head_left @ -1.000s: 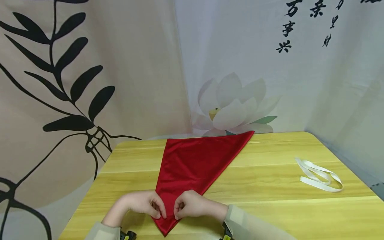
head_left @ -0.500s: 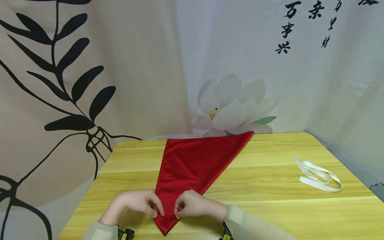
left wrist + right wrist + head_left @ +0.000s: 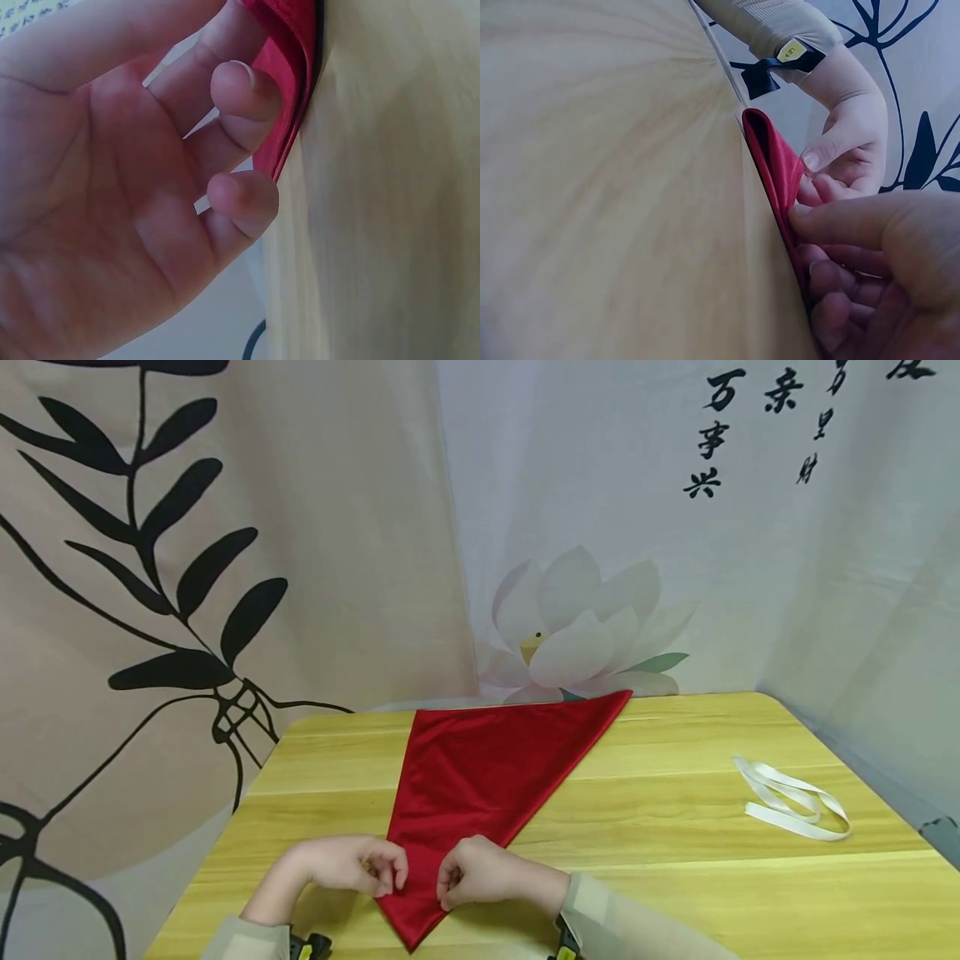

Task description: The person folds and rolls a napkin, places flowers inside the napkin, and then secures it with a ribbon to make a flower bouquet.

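Observation:
A shiny red cloth (image 3: 487,768), folded to a rough triangle, lies on the wooden table with its narrow point toward the person. My right hand (image 3: 472,872) pinches its right edge near that point; in the right wrist view the thumb (image 3: 832,225) lies against the layered fold. At the left edge, my left hand (image 3: 356,864) hovers close over the cloth with loosely curled fingers. In the left wrist view, those fingertips (image 3: 240,199) show nothing gripped, and the red cloth (image 3: 289,82) passes behind them.
A loosely looped white ribbon (image 3: 798,802) lies on the right of the wooden table (image 3: 675,827). Behind the table hangs a printed curtain (image 3: 360,527) with leaves, a lotus and writing. The cloth's far edge reaches the table's back edge.
My left hand has shifted slightly left and away from the cloth's point, its fingers drawing back from the fabric. The right hand stays where it was, and the cloth hardly moves.

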The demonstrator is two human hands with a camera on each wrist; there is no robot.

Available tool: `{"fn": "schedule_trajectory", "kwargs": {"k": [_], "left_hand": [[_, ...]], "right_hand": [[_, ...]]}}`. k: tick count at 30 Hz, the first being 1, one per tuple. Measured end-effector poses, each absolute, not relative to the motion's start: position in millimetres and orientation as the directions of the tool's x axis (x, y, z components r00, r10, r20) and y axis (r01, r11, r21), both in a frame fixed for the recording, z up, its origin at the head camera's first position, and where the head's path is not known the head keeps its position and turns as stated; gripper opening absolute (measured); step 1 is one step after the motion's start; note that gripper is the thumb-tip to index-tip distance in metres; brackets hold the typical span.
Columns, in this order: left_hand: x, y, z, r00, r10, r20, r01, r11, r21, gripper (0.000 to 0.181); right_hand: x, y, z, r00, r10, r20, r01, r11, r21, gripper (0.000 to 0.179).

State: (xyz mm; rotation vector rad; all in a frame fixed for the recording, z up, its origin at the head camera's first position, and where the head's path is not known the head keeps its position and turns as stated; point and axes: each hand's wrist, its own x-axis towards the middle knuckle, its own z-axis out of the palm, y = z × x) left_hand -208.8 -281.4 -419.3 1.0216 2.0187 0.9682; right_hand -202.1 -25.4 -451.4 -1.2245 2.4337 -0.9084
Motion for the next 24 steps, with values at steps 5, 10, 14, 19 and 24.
{"fn": "schedule_trajectory", "kwargs": {"k": [5,10,14,19,24], "left_hand": [[-210.3,-281.1,-419.2,-0.449,0.874,-0.184,0.395,0.379,0.837,0.014],[-210.1,-280.3,-418.5,-0.457,0.868,-0.192,0.381,0.386,0.84,0.015],[-210.0,-279.9,-419.9,-0.461,0.864,-0.201,0.364,0.391,0.845,0.014],[-210.8,-280.1,-423.3,-0.467,0.859,-0.211,0.326,0.388,0.862,0.01],[-210.9,-280.1,-426.1,-0.46,0.861,-0.216,0.297,0.379,0.876,0.008]], "right_hand": [[-204.1,-25.0,-452.4,-0.581,-0.813,0.042,-0.641,0.426,-0.638,0.006],[-204.9,-24.5,-452.9,-0.583,-0.812,0.036,-0.631,0.423,-0.65,0.007],[-205.2,-23.7,-454.2,-0.6,-0.799,0.046,-0.616,0.425,-0.663,0.012],[-207.0,-23.3,-457.0,-0.609,-0.792,0.04,-0.601,0.428,-0.675,0.013],[-208.4,-22.5,-457.4,-0.599,-0.8,0.033,-0.604,0.424,-0.675,0.012]]}}
